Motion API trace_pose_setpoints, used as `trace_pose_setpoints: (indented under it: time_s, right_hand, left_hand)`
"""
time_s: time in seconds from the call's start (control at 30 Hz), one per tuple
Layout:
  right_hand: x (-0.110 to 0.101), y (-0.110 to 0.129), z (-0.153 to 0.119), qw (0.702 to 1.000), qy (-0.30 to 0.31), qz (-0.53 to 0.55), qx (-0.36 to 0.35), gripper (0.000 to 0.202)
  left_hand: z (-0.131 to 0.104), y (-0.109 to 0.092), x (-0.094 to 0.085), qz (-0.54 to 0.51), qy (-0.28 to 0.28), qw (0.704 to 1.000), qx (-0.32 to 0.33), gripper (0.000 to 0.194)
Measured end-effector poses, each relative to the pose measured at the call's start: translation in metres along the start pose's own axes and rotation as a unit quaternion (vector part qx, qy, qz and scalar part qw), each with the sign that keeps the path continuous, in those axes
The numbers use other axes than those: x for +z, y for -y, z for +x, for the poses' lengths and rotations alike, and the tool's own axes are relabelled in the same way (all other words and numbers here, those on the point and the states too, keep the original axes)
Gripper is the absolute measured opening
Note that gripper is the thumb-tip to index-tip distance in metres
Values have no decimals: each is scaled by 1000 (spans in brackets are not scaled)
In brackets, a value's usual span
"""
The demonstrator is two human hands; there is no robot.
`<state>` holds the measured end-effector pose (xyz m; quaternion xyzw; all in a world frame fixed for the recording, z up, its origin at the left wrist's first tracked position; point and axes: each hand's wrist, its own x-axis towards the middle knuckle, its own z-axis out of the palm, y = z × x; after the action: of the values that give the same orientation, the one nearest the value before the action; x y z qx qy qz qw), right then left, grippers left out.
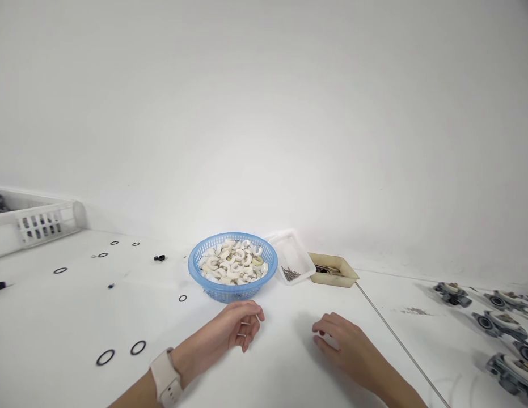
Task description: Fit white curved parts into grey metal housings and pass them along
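My left hand [242, 324], with a white watch [167, 377] on its wrist, is just in front of the blue basket [233, 293]. Its fingers are loosely curled and apart, with nothing seen in them. The basket holds a heap of white C-shaped pieces [233, 262]. To the right, my right hand [335, 337] hovers low over or rests on the white table [284, 362]; I cannot tell which. A gap shows between its thumb and bent fingers, and I see no object held there.
Behind my hands are a white tray [294, 255] with small metal pins and a yellowish tray [349, 271] with metal pieces. Grey fittings [499, 324] stand at right. Black rings [105, 357] lie at left, before a white crate [46, 224]. A thin rod [400, 340] crosses the table.
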<state>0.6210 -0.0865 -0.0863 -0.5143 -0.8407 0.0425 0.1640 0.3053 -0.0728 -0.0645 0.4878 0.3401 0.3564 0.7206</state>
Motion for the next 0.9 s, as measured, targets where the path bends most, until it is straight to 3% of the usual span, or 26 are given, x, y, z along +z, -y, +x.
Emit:
trace_pose_setpoints:
  time_s: [0.1,0.2,0.5,0.63,0.9]
  right_hand:
    - [-1,-1,1,1000,-21,3,3,24]
    - [-1,-2,1,1000,3,13,11,25]
    - [-4,-5,1,998,-1,42,55,29]
    - [-1,-2,0,998,26,52,31,26]
    - [-6,-12,-1,994,26,70,86,29]
  left_hand:
    - [2,1,-3,-8,-34,999,7,41]
    - [5,6,-7,-17,-57,998,4,51]
    - [4,8,-1,-19,-53,998,-7,78]
    - [2,9,-1,-1,-46,999,-8,75]
    - [1,13,0,21,-35,999,5,80]
